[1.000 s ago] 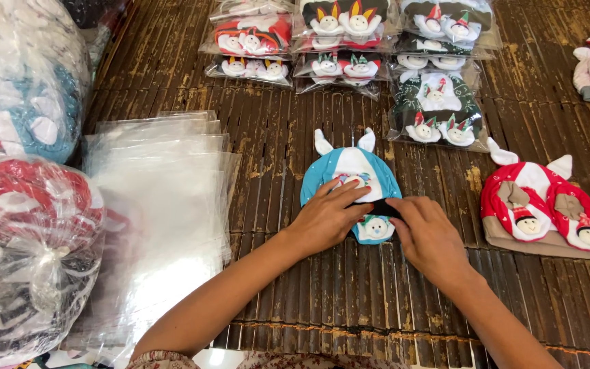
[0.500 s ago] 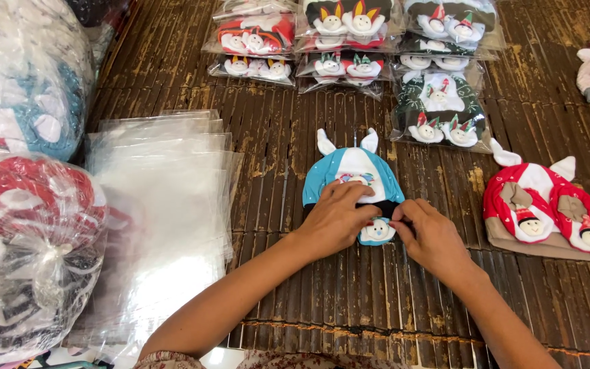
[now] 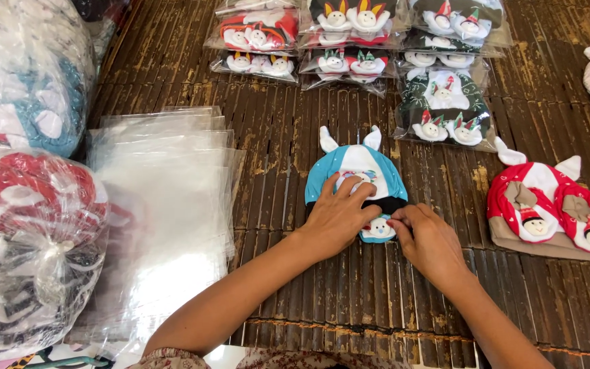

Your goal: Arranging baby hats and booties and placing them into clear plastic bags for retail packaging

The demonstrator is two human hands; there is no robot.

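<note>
A blue and white baby hat point(image 3: 360, 167) with two white ears and a black brim lies on the brown slatted mat point(image 3: 295, 130). My left hand point(image 3: 339, 215) rests flat on its lower left part, fingers spread. My right hand point(image 3: 428, 239) pinches a small blue bootie point(image 3: 379, 229) with a doll face at the hat's lower edge. A red and white hat set with two booties point(image 3: 548, 205) lies to the right, apart from my hands.
A stack of clear plastic bags point(image 3: 165, 198) lies to the left. Big tied bags of hats point(image 3: 25, 246) stand at the far left. Several packed sets in clear bags point(image 3: 349, 41) sit in rows at the top.
Both hands have stayed on the blue hat and bootie; the fingers shifted slightly. The camera view drifted a little.
</note>
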